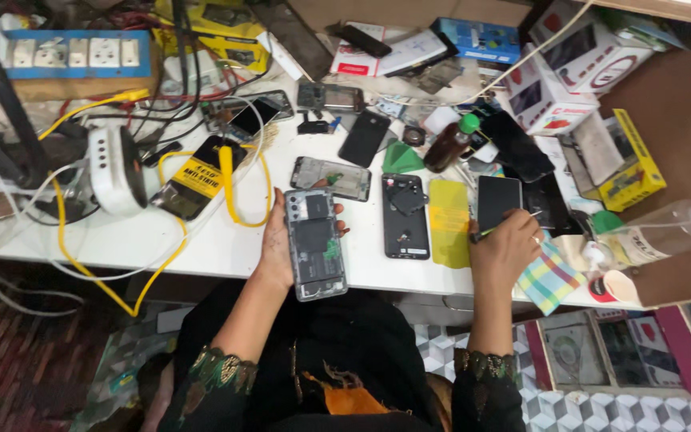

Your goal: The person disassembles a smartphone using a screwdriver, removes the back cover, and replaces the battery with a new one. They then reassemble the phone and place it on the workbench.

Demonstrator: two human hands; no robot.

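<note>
The left hand (pixel 275 248) grips an opened phone (pixel 314 244), fingers wrapped around its edges. The right hand (pixel 505 250) pinches a thin tool (pixel 496 230) over the worktop (pixel 225 240); bringing its tip to the phone's internals looks due.

A phone repair workshop is shown: a white counter (pixel 201 240) is strewn with opened phones (pixel 405 216), loose back covers, phone boxes (pixel 577 56) at the far right, and a socket strip (pixel 73 54) far left.

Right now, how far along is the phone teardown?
Done: the phone in the left hand has its back off, board and battery exposed; a black cover lies beside it. In hand: the right hand holds a thin tool at the bench. Left: the phone is open, parts spread about, nothing closed up.
</note>
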